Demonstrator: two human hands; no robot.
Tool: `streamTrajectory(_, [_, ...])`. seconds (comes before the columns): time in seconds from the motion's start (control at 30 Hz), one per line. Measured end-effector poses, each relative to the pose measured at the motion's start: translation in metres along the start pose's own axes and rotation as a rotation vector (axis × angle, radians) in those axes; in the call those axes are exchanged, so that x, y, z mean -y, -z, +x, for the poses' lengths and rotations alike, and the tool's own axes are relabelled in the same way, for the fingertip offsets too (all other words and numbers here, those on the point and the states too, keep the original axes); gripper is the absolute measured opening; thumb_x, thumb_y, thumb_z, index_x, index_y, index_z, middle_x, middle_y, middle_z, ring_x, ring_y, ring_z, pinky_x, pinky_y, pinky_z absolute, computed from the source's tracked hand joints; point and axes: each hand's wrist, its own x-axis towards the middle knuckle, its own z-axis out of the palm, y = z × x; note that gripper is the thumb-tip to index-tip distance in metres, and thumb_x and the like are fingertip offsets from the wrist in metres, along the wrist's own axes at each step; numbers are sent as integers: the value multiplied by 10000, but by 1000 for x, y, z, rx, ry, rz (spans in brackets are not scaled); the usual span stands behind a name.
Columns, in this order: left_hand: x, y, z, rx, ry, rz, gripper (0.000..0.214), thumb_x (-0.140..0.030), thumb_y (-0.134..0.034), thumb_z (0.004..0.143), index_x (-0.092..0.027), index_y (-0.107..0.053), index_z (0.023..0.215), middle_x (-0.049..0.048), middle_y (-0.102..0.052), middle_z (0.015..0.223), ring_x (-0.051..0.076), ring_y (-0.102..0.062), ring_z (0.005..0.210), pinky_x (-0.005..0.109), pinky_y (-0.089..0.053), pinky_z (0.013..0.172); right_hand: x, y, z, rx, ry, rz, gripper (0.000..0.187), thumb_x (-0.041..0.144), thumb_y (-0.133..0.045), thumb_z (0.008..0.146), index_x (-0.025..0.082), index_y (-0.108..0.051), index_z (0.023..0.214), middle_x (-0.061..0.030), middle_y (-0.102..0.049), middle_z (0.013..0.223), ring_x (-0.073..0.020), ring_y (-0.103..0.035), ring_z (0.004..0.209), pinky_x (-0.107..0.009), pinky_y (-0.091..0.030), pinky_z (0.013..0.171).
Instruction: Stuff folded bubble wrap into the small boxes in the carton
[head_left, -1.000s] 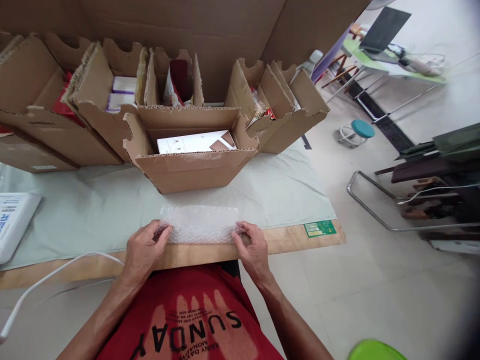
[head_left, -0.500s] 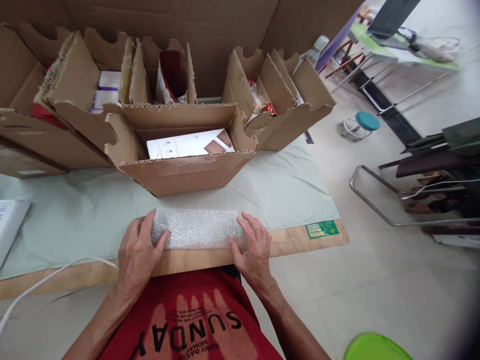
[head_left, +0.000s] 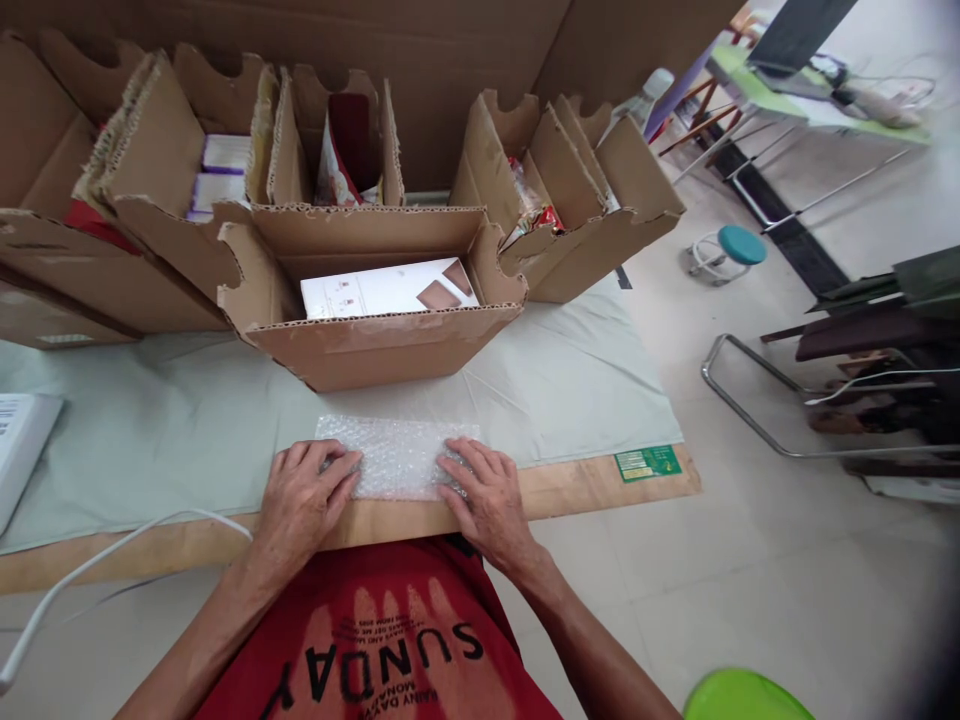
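Fingers (head_left: 474,462) moved inward, hiding near corners of bubble wrap (head_left: 397,462).

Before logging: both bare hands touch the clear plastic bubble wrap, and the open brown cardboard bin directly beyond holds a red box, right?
Not quite: the head view shows the brown cardboard bin holding a white rectangular box, not red. The rest stands.
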Motion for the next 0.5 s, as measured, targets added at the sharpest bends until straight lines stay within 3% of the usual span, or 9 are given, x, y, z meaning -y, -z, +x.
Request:
streamTrajectory(0.1, [2,2,-3,-70,47,-42,180,-173,-597,960,-186,-690,1113,97,-675,1036,241,-608,929,368,-468,801,-17,10,4,-46,-47,-26,228,219,-523,1017,217,-687,1176,-95,-705,1309,-271,-606,1220,-431,-424,990])
streamTrajectory(0.2, [5,6,-7,-174,191,25,233,-242,-595,965,-140,-672,1161,130,-649,1043,265,-613,956,390,-495,846,-26,17,18,-7,-84,-104,300,248,-555,998,200,-645,1280,-120,-678,1351,-305,-589,1238,-452,-435,988])
streamTrajectory(0.33, [12,7,-14,-93,353,157,346,-415,-551,963,-124,-679,1100,141,-645,980,311,-597,912,429,-500,797,-27,17,34,90,-105,-153,320,268,-619,954,168,-644,1256,-162,-638,1399,-346,-571,1251,-484,-451,977])
streamTrajectory(0.5, [12,1,-15,-29,386,114,192,-342,-553,926,-197,-650,847,109,-649,902,282,-589,848,402,-488,783,-22,13,37,65,-87,-94,40,202,-614,936,195,-653,939,-144,-672,1332,-309,-612,1168,-444,-473,902])
